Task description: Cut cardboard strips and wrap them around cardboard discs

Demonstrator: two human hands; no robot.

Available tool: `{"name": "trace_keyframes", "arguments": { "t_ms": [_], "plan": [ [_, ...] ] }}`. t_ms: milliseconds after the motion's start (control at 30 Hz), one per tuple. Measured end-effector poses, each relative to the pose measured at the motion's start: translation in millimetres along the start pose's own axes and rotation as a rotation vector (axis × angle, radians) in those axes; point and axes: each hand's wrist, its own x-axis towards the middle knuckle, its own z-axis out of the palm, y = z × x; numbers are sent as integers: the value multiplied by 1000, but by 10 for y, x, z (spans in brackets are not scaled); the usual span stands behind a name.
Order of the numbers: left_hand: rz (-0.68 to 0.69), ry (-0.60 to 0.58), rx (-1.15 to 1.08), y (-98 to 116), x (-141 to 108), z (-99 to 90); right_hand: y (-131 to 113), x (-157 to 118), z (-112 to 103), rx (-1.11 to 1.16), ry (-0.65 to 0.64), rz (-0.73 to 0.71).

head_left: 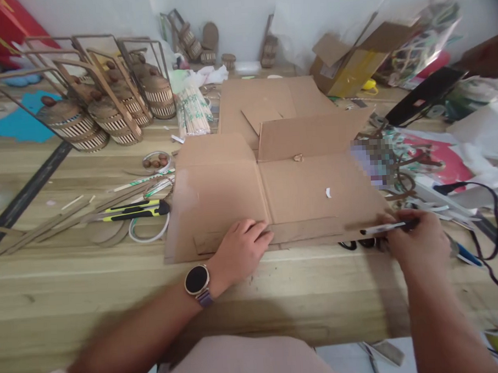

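Note:
A large unfolded cardboard sheet (220, 188) lies on the wooden table, a crease running down its middle and one flap standing up at the back. My left hand (243, 247) rests flat over its near edge, fingers stretched out, on a narrow cardboard strip (304, 228). At the sheet's right corner, my right hand (419, 245) is closed around a pen (386, 228), its tip pointing left. Black loop handles (359, 244), probably of scissors, show beside that hand, partly under the cardboard. A small white scrap (328, 193) sits on the sheet.
Left of the cardboard lie a yellow-black utility knife (136, 210), a tape roll (149, 228) and thin strips. Several lidded bamboo baskets (122, 112) with tall handles stand at back left. An opened carton (346, 61) is at back right. A black cable (496, 219) curls at right.

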Motion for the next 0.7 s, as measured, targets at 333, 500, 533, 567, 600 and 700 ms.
{"name": "trace_keyframes", "arguments": {
  "t_ms": [333, 500, 533, 567, 600, 700],
  "plan": [
    [2, -169, -32, -98, -35, -245, 73, -138, -163, 141, -111, 13],
    [37, -162, -31, -64, -21, -207, 156, -210, -61, 170, -137, -93],
    [43, -160, -28, -56, -8, -194, 184, -219, -42, 161, -135, -119],
    [51, -158, -25, -48, 9, -180, 212, -225, -29, 148, -129, -149],
    [59, -157, -24, -41, 31, -163, 236, -230, -24, 136, -117, -185],
    [85, -155, -27, -6, 130, -97, 264, -251, -43, 127, -78, -361]
  ]
}}
